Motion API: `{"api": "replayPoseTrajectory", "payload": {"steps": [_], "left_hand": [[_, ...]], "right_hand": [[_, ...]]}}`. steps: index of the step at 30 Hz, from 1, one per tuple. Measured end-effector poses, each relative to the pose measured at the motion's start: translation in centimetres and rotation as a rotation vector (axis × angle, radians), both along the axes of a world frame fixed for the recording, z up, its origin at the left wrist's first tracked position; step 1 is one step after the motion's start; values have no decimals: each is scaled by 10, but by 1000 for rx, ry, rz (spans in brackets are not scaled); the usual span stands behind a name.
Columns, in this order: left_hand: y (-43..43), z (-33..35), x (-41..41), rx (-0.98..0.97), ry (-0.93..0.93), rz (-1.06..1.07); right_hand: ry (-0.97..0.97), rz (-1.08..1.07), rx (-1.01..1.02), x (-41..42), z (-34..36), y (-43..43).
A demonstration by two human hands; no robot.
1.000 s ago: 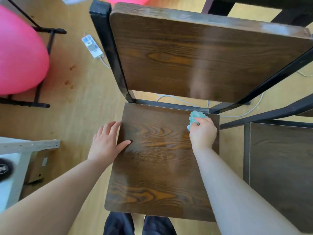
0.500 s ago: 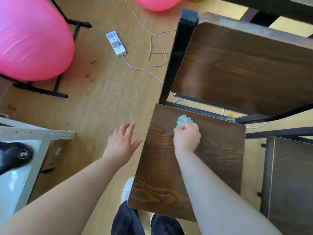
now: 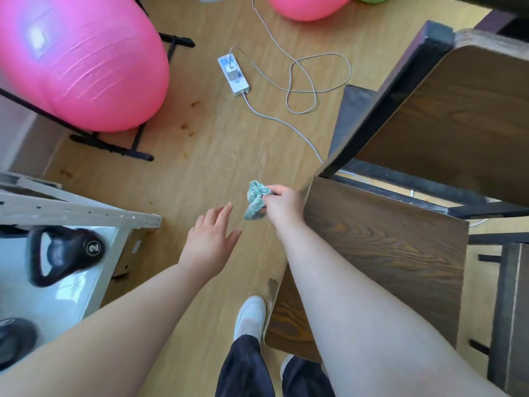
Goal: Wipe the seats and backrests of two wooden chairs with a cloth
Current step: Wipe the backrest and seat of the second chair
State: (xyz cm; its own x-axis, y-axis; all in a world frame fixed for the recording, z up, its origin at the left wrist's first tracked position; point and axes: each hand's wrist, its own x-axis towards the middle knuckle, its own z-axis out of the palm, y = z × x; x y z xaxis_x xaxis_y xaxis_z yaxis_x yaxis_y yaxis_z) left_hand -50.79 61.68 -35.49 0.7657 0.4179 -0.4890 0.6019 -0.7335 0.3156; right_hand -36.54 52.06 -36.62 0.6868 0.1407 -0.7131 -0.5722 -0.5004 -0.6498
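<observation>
A dark wooden chair stands at the right, its seat (image 3: 383,253) below its tilted backrest (image 3: 458,116) on a black frame. My right hand (image 3: 282,206) is shut on a crumpled teal cloth (image 3: 255,199), held in the air just left of the seat's far-left corner, over the floor. My left hand (image 3: 209,243) hovers open over the floor, fingers spread, left of the seat and touching nothing. The edge of a second chair's seat (image 3: 515,325) shows at the far right.
A white power strip (image 3: 233,71) with looping cables lies on the wooden floor ahead. A large pink exercise ball (image 3: 83,61) rests on a black stand at the left. Black kettlebells (image 3: 61,253) sit on a white shelf at the lower left. My feet are below.
My view swung left. My right hand carried the cloth leftward off the seat to beyond its corner. My left hand lifted off the seat's left edge and now hangs over the floor.
</observation>
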Motion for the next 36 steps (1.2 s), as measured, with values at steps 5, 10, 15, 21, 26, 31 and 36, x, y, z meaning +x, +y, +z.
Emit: {"api": "replayPoseTrajectory", "payload": {"steps": [5, 10, 15, 21, 26, 31, 36], "left_hand": [[6, 21, 7, -97, -25, 73], [-16, 51, 41, -314, -89, 125], [-46, 62, 69, -499, -98, 94], [-75, 66, 88, -641, -117, 239], [-102, 71, 96, -766, -141, 318], [-127, 79, 101, -823, -103, 175], [-137, 78, 105, -810, -125, 135]], "right_hand": [[186, -268, 397, -7, 34, -31], [297, -362, 523, -8, 53, -75], [327, -387, 639, -5, 73, -107], [86, -341, 396, 1, 88, -137], [-115, -129, 138, -8, 87, -154], [-27, -176, 186, -19, 84, -170], [126, -455, 422, -13, 91, -198]]}}
